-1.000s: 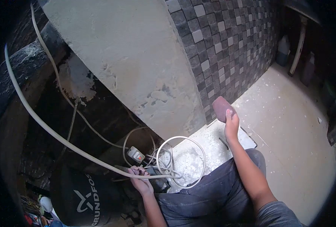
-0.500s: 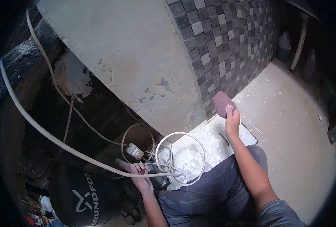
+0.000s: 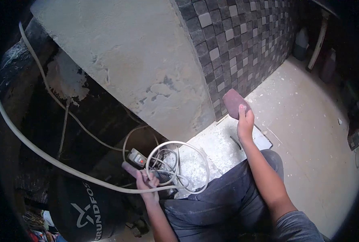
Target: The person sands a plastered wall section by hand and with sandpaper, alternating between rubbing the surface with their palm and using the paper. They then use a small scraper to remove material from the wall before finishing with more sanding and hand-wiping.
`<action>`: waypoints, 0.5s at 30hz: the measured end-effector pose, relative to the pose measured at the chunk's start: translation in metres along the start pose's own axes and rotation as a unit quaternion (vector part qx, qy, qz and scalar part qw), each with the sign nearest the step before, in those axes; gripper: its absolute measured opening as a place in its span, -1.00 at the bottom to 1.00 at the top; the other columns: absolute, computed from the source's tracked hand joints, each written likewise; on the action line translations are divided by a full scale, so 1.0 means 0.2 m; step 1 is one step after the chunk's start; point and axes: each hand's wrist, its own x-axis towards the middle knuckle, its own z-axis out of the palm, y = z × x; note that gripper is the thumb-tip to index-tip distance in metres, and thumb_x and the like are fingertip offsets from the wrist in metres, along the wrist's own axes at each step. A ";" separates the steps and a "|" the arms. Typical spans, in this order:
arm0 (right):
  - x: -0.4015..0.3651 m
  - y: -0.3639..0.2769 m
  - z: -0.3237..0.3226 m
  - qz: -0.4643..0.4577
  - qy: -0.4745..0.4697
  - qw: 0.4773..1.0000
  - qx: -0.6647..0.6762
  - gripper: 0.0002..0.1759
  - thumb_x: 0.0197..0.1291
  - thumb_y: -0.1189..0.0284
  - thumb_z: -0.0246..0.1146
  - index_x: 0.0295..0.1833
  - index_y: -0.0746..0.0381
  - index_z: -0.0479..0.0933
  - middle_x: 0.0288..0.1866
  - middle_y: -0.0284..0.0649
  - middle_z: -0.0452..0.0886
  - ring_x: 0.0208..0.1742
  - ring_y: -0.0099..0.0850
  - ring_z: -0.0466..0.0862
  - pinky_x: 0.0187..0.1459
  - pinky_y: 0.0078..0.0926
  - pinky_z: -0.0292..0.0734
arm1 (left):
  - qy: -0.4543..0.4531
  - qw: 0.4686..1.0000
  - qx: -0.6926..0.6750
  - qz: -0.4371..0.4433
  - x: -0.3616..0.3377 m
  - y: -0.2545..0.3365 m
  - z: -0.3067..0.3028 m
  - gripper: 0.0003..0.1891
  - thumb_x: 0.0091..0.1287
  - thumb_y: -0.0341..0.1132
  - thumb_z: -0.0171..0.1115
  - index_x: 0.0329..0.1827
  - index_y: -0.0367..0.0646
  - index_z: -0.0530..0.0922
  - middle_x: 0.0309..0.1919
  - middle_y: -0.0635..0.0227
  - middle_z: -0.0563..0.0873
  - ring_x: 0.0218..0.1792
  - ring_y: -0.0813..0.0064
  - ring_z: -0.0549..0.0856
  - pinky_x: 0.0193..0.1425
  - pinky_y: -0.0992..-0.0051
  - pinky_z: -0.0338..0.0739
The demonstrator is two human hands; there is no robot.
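Observation:
My right hand point(image 3: 246, 124) is raised over the white dusty surface, pinching a reddish-brown piece of sandpaper point(image 3: 233, 102) with the thumb on its face. Low on the left, my left hand point(image 3: 144, 181) curls its fingers around a similar reddish-brown piece of sandpaper point(image 3: 130, 169), mostly hidden by the hand. A thick pale cable point(image 3: 86, 176) crosses in front of the left hand, and its round loop point(image 3: 207, 161) hangs beside the fingers. Right behind this hand sits a white power socket point(image 3: 137, 157) with a glowing red light.
A bare plaster panel point(image 3: 135, 68) slants ahead, bordered by a grey mosaic-tiled wall point(image 3: 236, 48). The dust-covered white slab point(image 3: 224, 135) lies before my knees. At lower left stands a black GRUNDFOS container point(image 3: 72, 205). Bottles point(image 3: 301, 44) stand at the far right wall.
The view has shifted slightly. The cable loop has moved left toward my left hand, whose fingers are now more curled. My right hand keeps its sandpaper raised in much the same place.

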 end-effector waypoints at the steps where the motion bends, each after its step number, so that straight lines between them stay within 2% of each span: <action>1: 0.00 0.00 0.00 0.001 0.000 1.000 0.001 -0.49 0.58 0.19 0.03 0.29 0.44 0.47 0.13 -0.02 0.66 0.18 -0.29 0.62 0.25 -0.37 0.42 | 0.012 0.999 -0.033 0.001 0.01 0.02 -0.03 -0.66 0.62 0.03 -0.02 -0.27 0.02 0.43 -0.52 0.46 0.49 -0.59 0.65 0.42 -0.54 0.62 0.27; 2: 0.00 0.00 0.00 0.004 0.001 1.000 0.000 -0.48 0.57 0.19 0.05 0.30 0.45 0.46 0.14 -0.05 0.65 0.17 -0.33 0.61 0.26 -0.39 0.42 | 0.097 0.994 -0.056 0.017 0.00 0.03 0.03 -0.62 0.60 0.05 0.01 -0.35 0.04 0.36 -0.59 0.50 0.35 -0.66 0.69 0.25 -0.62 0.66 0.09; 4: 0.00 0.00 0.00 0.009 0.001 1.000 -0.002 -0.45 0.57 0.17 0.08 0.32 0.47 0.44 0.15 -0.11 0.63 0.17 -0.42 0.59 0.26 -0.44 0.41 | 0.115 0.989 -0.083 0.037 0.01 0.04 -0.01 -0.62 0.60 0.05 0.02 -0.37 0.05 0.35 -0.59 0.52 0.34 -0.68 0.71 0.24 -0.62 0.67 0.09; 10: 0.00 0.00 0.00 0.003 -0.003 1.000 0.013 -0.45 0.57 0.16 0.07 0.32 0.47 0.44 0.16 -0.10 0.63 0.19 -0.41 0.58 0.28 -0.43 0.39 | 0.108 0.983 -0.135 0.055 0.03 0.02 -0.09 -0.65 0.59 0.03 0.03 -0.36 0.05 0.37 -0.60 0.53 0.34 -0.68 0.71 0.24 -0.65 0.67 0.10; 12: -0.01 -0.02 0.01 -0.006 0.000 1.000 0.006 -0.48 0.57 0.17 0.04 0.28 0.45 0.47 0.12 -0.06 0.65 0.16 -0.35 0.61 0.25 -0.39 0.42 | 0.115 0.981 -0.141 0.061 0.03 0.02 -0.10 -0.66 0.59 0.02 0.02 -0.33 0.05 0.39 -0.59 0.54 0.34 -0.67 0.70 0.26 -0.65 0.66 0.11; 13: -0.01 -0.02 0.01 -0.011 0.001 1.000 0.003 -0.49 0.58 0.17 0.03 0.26 0.44 0.49 0.10 -0.03 0.67 0.14 -0.32 0.62 0.23 -0.36 0.43 | 0.153 0.977 -0.138 0.063 0.04 0.01 -0.10 -0.67 0.59 0.01 0.01 -0.31 0.04 0.39 -0.58 0.54 0.35 -0.66 0.70 0.27 -0.65 0.66 0.11; 15: -0.04 0.01 0.02 0.059 -0.021 0.997 -0.051 -0.52 0.57 0.19 0.04 0.19 0.43 0.53 0.04 -0.04 0.68 0.06 -0.34 0.65 0.14 -0.36 0.48 | 0.228 0.962 -0.132 0.066 0.04 0.01 -0.09 -0.70 0.59 -0.01 -0.01 -0.28 0.03 0.40 -0.56 0.55 0.37 -0.64 0.69 0.29 -0.65 0.66 0.12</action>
